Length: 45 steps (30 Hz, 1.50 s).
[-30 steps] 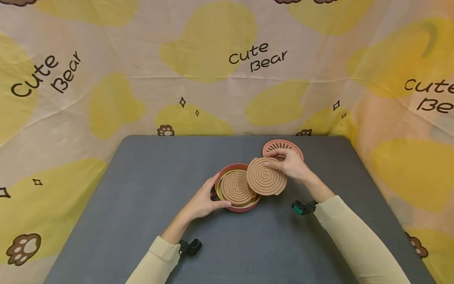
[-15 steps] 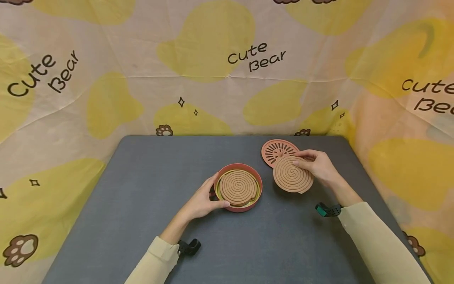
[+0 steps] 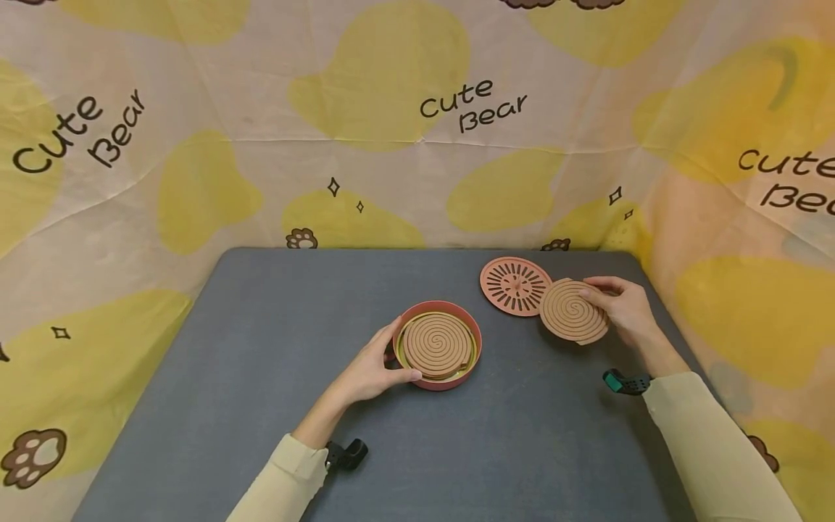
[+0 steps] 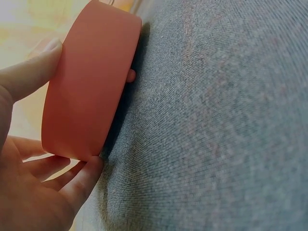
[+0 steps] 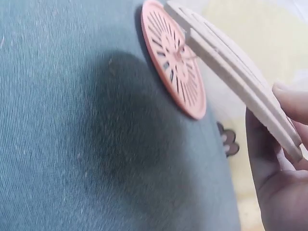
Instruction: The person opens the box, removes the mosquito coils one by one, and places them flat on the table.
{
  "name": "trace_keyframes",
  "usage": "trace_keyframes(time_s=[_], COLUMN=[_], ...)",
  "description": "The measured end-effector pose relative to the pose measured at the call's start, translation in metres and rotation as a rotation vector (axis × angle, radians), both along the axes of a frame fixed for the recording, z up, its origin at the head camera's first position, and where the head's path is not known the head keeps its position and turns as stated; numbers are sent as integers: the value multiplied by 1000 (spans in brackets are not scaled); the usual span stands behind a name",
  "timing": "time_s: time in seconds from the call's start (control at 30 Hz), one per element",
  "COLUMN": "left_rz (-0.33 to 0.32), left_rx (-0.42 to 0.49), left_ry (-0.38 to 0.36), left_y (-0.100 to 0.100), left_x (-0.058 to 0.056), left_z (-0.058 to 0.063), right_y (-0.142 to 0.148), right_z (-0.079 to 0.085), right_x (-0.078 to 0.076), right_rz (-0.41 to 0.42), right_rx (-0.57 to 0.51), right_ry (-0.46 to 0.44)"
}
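A round red mosquito coil case (image 3: 441,386) stands on the table, with brown mosquito coils (image 3: 438,342) lying inside its yellowish inner rim. My left hand (image 3: 372,371) grips the case from the left, thumb at the near rim and fingers around the far side. The left wrist view shows the case wall (image 4: 91,82) between thumb and fingers. My right hand (image 3: 628,312) pinches another mosquito coil (image 3: 574,313) by its right edge, held above the table. Seen edge-on in the right wrist view, this coil (image 5: 240,84) appears as two stacked layers.
A pink slotted lid (image 3: 514,287) lies flat near the table's back edge, just left of the held coil. The grey table (image 3: 274,319) ends at a printed cloth backdrop (image 3: 378,87) behind and at the sides.
My right hand has carried the coil from over the case's right edge to the right, past the lid, uncovering the lid and the coils in the case. The left hand stays in place.
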<state>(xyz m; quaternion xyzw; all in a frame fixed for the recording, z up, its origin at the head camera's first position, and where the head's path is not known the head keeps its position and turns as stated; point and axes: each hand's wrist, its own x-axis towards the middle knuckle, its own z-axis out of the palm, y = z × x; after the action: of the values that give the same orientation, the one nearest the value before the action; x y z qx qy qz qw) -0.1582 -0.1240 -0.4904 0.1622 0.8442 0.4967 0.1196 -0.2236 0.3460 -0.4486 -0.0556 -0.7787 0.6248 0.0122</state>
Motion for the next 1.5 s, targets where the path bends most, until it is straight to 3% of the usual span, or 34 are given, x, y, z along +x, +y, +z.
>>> trace_keyframes(time_s=[0.37,0.8,0.97,1.23,1.5], left_rz=[4,6,-1,3,0], left_rx=[-5,-22,-17,-8,-21], left_ry=[-1,-4,-9,-13,-11], left_y=[0,-1,1,1,1], left_x=[-1,1,2,2,0], left_z=[3,1,1,2,2], right_y=[25,38,39,40,41], right_z=[-19,-36,-43,-43,-34], right_x=[-8,-19,-22,-23,-22], right_rz=[-178,-316,-303,-143,-75], right_rx=[-99,65,140,435,539], right_ry=[25,-59,-101,-103,-61])
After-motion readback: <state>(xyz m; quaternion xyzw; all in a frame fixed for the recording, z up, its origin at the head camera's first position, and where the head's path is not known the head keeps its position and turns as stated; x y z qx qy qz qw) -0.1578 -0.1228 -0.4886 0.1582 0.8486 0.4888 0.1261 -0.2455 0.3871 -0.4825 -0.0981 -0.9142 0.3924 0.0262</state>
